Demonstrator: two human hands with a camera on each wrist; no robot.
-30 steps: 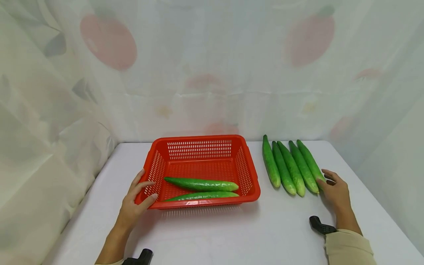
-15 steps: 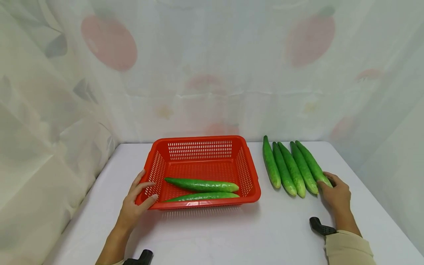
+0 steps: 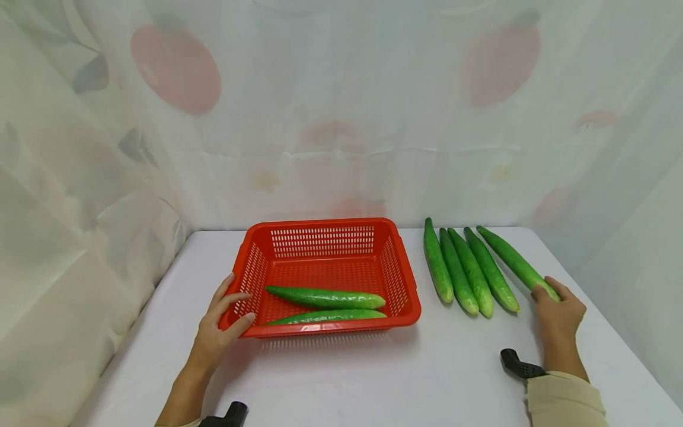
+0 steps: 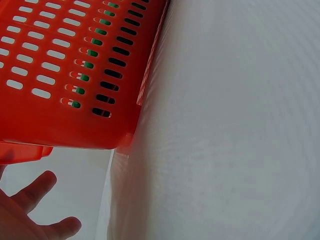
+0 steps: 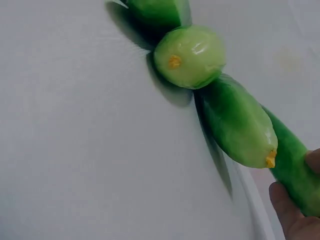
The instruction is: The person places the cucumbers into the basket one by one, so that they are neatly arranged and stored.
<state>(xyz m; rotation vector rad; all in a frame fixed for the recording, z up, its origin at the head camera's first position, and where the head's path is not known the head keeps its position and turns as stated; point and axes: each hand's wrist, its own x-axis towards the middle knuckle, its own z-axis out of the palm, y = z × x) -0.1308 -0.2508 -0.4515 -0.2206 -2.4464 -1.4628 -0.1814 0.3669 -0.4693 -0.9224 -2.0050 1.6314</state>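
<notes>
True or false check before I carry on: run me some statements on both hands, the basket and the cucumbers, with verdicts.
1. The left hand is at the left end of the red basket. True.
2. The right hand grips a cucumber near its pale end. True.
3. The basket has three cucumbers in it. False: two cucumbers lie in it.
4. Four loose cucumbers lie on the white table. True.
5. The gripped cucumber is the one nearest the basket. False: it is the farthest from the basket.
6. The basket stands to the right of the loose cucumbers in the head view. False: it stands to their left.
</notes>
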